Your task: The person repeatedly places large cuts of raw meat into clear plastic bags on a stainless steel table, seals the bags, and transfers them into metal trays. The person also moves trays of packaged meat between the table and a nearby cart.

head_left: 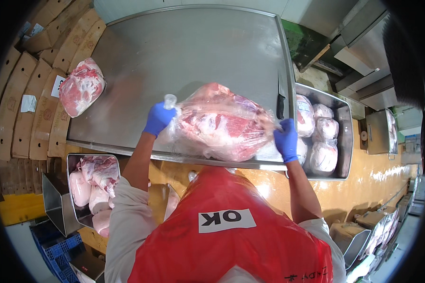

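Stainless steel worktable (184,52) fills the centre; flattened brown cardboard boxes (33,104) stacked at left. Right of the table, a metal tray (345,137) holds wrapped meat pieces (323,137); near left, a metal bin (73,165) holds pale raw cuts (97,181). Large red meat cut in a clear plastic bag (219,123) sits at the near table edge. Blue-gloved left hand (158,118) pinches the bag's neck; blue-gloved right hand (286,139) grips its right end. An unbagged meat cut (81,87) lies far left.

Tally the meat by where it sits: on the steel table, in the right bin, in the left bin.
Steel table: 2, the bagged cut between the left hand and right hand, and a bare cut.
Right bin: about 5 wrapped cuts.
Left bin: about 4 pieces.
Total: about 11.
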Motion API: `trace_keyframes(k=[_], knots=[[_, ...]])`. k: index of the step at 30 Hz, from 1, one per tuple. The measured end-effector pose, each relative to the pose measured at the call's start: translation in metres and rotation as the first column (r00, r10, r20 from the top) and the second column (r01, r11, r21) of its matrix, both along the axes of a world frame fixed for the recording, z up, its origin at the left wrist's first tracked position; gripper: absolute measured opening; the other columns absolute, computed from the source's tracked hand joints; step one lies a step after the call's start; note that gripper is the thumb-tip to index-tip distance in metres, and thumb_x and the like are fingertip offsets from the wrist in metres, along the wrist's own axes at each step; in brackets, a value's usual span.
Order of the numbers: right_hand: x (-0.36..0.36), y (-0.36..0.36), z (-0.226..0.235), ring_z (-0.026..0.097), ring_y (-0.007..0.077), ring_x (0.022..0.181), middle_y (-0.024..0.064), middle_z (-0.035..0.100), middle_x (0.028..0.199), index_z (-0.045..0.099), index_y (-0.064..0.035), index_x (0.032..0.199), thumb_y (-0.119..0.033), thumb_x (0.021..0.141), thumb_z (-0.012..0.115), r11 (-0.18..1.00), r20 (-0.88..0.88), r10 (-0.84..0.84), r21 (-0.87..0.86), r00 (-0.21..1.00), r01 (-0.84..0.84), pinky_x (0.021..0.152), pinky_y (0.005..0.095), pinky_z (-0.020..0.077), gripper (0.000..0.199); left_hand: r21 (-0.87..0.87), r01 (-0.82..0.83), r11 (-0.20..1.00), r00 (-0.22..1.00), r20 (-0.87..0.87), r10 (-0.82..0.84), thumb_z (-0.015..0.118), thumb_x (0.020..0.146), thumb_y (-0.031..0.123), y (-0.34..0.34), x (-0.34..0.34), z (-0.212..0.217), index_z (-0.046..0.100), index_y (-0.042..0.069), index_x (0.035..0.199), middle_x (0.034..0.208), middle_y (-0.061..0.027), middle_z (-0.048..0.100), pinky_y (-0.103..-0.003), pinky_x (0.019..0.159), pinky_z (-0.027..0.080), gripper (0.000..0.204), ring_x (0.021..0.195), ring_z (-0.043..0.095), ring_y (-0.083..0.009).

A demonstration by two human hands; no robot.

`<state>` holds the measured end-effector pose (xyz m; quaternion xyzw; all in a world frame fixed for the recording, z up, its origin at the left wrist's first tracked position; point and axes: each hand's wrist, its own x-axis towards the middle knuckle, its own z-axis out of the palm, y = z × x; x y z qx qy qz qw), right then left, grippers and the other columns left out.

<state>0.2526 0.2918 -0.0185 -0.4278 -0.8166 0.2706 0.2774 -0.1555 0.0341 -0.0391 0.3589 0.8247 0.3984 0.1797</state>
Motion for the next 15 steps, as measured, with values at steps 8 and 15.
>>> trace_keyframes(k=[8, 15], knots=[[0.174, 0.07, -0.075, 0.065, 0.0308, 0.071, 0.0201, 0.068, 0.078, 0.064, 0.0021, 0.088, -0.015, 0.079, 0.061, 0.879, 0.206, -0.457, -0.042, 0.865, 0.475, 0.071, 0.0425, 0.0506, 0.019, -0.071, -0.471, 0.879, 0.873, 0.102, 0.476, 0.065, 0.083, 0.028, -0.023, -0.032, -0.031, 0.07, 0.0, 0.093, 0.076, -0.0077, 0.067, -0.039, 0.064, 0.051, 0.03, 0.07, 0.063, -0.0189], [0.085, 0.025, -0.023, 0.046, 0.0294, 0.133, 0.021, 0.05, 0.14, 0.044, 0.0001, 0.143, -0.016, 0.078, 0.081, 0.979, -0.066, -0.013, -0.204, 0.998, -0.001, 0.113, 0.0398, 0.0348, 0.076, 0.011, -0.395, 0.919, 0.698, 0.654, 0.292, 0.06, 0.091, 0.019, -0.075, 0.016, -0.109, 0.062, 0.001, 0.122, 0.1, -0.0053, 0.066, -0.032, 0.077, 0.052, 0.036, 0.086, 0.062, -0.0148]])
